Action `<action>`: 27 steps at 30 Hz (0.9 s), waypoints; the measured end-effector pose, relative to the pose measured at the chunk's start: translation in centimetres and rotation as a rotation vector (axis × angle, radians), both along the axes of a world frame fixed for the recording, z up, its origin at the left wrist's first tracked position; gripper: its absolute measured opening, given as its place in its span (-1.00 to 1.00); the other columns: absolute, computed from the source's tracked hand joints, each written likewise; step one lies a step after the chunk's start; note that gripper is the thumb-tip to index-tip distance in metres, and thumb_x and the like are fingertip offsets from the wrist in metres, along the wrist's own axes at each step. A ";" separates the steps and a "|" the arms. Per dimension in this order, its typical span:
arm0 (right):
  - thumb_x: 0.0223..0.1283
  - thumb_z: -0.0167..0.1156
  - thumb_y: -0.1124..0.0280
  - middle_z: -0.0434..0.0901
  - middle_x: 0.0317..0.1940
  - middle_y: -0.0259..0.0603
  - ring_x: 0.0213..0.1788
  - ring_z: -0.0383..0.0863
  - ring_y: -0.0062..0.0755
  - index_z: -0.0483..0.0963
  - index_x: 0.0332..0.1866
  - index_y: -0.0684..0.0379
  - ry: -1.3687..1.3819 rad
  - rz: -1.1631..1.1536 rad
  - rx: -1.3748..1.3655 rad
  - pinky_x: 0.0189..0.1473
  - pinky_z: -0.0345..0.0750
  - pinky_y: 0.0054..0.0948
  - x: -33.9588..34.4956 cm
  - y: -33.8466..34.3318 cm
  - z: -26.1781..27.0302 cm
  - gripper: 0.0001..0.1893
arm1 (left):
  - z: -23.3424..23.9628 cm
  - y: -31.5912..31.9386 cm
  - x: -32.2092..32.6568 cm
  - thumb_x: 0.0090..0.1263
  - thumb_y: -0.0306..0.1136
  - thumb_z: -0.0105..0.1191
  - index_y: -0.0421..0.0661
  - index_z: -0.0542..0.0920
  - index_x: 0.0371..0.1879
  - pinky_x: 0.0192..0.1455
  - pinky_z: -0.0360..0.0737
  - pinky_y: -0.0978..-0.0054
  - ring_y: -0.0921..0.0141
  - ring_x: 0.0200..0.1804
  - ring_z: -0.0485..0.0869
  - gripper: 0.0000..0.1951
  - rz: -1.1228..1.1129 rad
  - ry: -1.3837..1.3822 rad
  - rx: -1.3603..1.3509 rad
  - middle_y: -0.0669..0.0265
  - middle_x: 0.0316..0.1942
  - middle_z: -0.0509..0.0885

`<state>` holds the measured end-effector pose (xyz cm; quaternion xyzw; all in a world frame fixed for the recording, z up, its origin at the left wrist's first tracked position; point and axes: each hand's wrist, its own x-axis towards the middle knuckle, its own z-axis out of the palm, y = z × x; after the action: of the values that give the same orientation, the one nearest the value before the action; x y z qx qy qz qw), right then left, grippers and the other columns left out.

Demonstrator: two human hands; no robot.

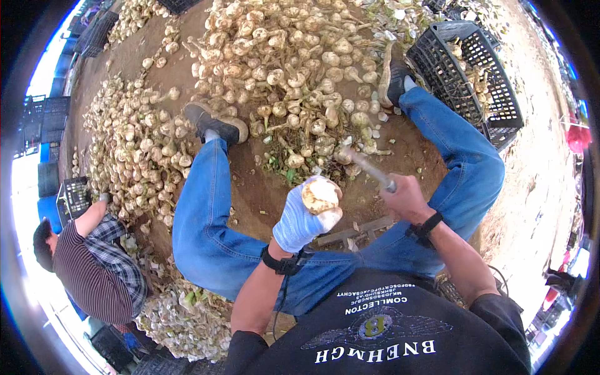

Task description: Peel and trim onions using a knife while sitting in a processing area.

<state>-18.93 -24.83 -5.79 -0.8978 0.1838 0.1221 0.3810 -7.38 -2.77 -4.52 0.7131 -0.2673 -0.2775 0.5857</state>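
My left hand (pixel 295 222), in a blue-and-white knit glove, grips a garlic bulb (pixel 320 196) whose upper side shows a pale white face. To its right, my bare right hand (pixel 407 199) is closed around the handle of a knife-like metal tool (pixel 370 168). The tool points up and to the left, apart from the bulb; its far end is blurred. Both hands are above the ground between my bent knees. Just beyond them lies a large heap of garlic bulbs (pixel 281 70) with stems, its near edge mixed with green and dry leaves.
A black plastic crate (pixel 450 79) with some garlic stands tilted beside my right foot. Another garlic heap (pixel 136 140) spreads to the left, where a person (pixel 93 272) in a striped shirt sits. Trimmings (pixel 187 323) are piled at lower left. A wooden piece (pixel 351 234) lies below my hands.
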 end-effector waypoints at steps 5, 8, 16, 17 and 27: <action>0.25 0.33 0.11 0.52 -0.66 -0.35 -0.57 0.51 -0.68 0.57 -0.26 0.22 -0.277 -0.405 0.714 -0.53 0.47 -0.47 1.0 3.3 0.8 -0.67 | 0.5 -1.9 0.1 0.34 -0.30 0.18 -0.22 0.54 0.07 -0.01 0.60 0.45 0.42 -0.08 0.65 -0.62 0.244 0.260 -0.177 0.25 -0.10 0.70; 0.28 0.31 0.06 0.51 -0.61 -0.49 -0.60 0.47 -0.72 0.56 -0.20 0.22 -0.172 -0.420 0.741 -0.58 0.40 -0.62 1.9 5.5 1.7 -0.63 | -0.1 -2.8 -0.4 0.39 -0.19 0.17 -0.23 0.35 0.32 0.27 0.52 0.38 0.35 0.19 0.60 -0.41 0.280 0.423 -0.445 0.14 0.15 0.62; 0.24 0.36 0.20 0.49 -0.60 -0.48 -0.66 0.38 -0.76 0.59 -0.14 0.22 0.018 -0.516 1.018 -0.65 0.30 -0.67 3.4 4.8 4.0 -0.71 | 0.8 -2.8 -0.9 0.36 -0.19 0.22 -0.25 0.31 0.35 0.30 0.50 0.34 0.31 0.23 0.57 -0.35 0.289 0.471 -0.521 0.10 0.24 0.54; 0.24 0.35 0.23 0.49 -0.59 -0.49 -0.64 0.39 -0.77 0.60 -0.17 0.22 0.031 -0.513 0.981 -0.62 0.31 -0.67 3.4 4.3 4.1 -0.74 | 1.1 -2.7 -0.5 0.35 -0.25 0.19 -0.24 0.41 0.27 0.18 0.57 0.39 0.35 0.10 0.64 -0.45 0.369 0.464 -0.433 0.13 0.12 0.62; 0.20 0.38 0.28 0.48 -0.61 -0.43 -0.50 0.37 -0.73 0.56 -0.37 0.25 -0.219 -0.343 0.484 -0.45 0.38 -0.52 4.6 3.2 2.6 -0.75 | 0.7 -2.3 0.5 0.25 -0.32 0.24 -0.26 0.65 -0.04 -0.13 0.61 0.51 0.53 -0.27 0.65 -0.66 0.004 0.121 0.332 0.20 -0.28 0.75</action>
<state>-14.33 -21.61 -3.14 -0.7447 0.2561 -0.0012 0.6163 -6.93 -5.07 -3.78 0.7825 -0.1809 -0.3590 0.4755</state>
